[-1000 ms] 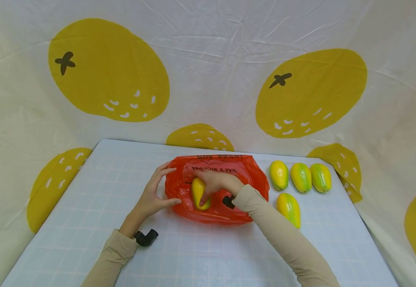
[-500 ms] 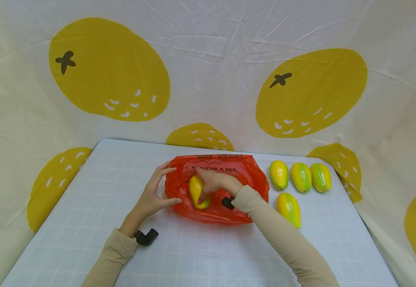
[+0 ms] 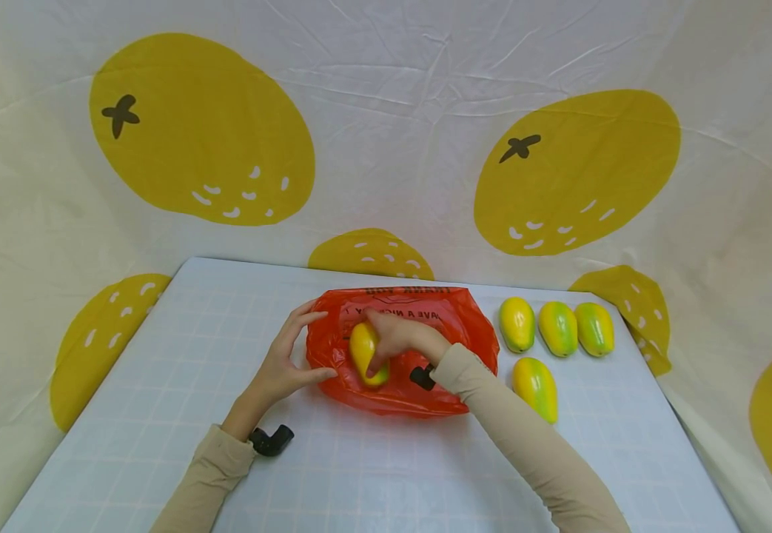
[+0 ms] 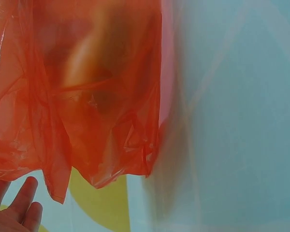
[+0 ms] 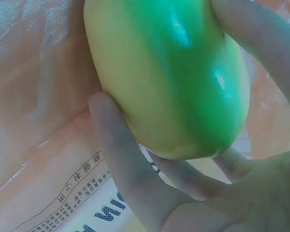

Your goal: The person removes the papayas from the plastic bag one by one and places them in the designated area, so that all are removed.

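In the head view, my right hand (image 3: 388,342) reaches inside a red plastic bag (image 3: 452,374) and grips a yellow-green papaya (image 3: 363,348). The right wrist view shows the papaya (image 5: 169,77) between the thumb and the spread fingers (image 5: 118,140), with printed bag film behind it. My left hand (image 3: 283,370) stays at the bag's left edge, thumb and fingers spread wide apart with their tips on the rim. Through the translucent film (image 4: 96,130) in the left wrist view, a blurred yellowish shape shows. Some of the left fingers (image 4: 23,198) appear beside the bag's lower edge there.
To the right of the bag, three papayas (image 3: 559,329) lie in a row, with one more papaya (image 3: 535,389) nearer the right sleeve. A pale checked cloth covers the table (image 3: 359,474). Behind it hangs a white curtain (image 3: 392,148) printed with large yellow fruit.
Inside the bag, the right hand and its papaya have shifted slightly left and away from the table's front. The left hand and the papayas outside have kept their places.
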Action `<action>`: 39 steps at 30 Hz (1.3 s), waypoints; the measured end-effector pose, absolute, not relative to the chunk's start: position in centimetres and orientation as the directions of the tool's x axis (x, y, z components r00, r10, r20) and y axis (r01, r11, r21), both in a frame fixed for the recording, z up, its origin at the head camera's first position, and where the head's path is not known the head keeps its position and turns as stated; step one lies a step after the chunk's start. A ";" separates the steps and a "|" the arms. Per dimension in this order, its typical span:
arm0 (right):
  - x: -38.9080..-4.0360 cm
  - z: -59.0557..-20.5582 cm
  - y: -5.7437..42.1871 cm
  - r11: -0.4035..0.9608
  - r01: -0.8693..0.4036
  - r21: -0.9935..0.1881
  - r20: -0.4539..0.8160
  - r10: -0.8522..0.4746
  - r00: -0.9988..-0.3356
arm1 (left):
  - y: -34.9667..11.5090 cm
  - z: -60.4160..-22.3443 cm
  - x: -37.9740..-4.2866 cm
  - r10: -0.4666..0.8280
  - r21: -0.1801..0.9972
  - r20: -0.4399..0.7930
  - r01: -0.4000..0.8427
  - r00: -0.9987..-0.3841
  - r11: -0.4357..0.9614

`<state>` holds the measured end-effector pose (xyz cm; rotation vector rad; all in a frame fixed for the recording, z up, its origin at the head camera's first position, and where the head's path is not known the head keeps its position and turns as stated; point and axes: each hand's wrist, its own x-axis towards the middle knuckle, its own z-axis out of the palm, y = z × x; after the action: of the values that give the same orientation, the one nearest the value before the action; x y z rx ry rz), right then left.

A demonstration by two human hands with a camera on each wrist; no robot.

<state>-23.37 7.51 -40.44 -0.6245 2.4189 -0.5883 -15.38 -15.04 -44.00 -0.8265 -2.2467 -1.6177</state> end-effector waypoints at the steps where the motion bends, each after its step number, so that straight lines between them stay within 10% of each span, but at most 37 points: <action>1: -23.4 -40.4 7.5 0.792 -0.301 -0.532 -0.407 -0.551 -0.729 | -15.0 -44.0 -15.4 0.299 0.785 0.509 0.578 -0.807 0.222; 39: -21.4 -34.9 10.3 0.639 -0.217 -0.738 -0.273 -0.577 -0.770 | -15.9 -46.6 -17.1 0.309 0.740 0.560 0.631 -0.769 0.231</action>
<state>-21.40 10.26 -34.87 -0.6206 2.3665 -0.9760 -17.07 -15.91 -46.56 -0.8769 -2.2133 -1.5513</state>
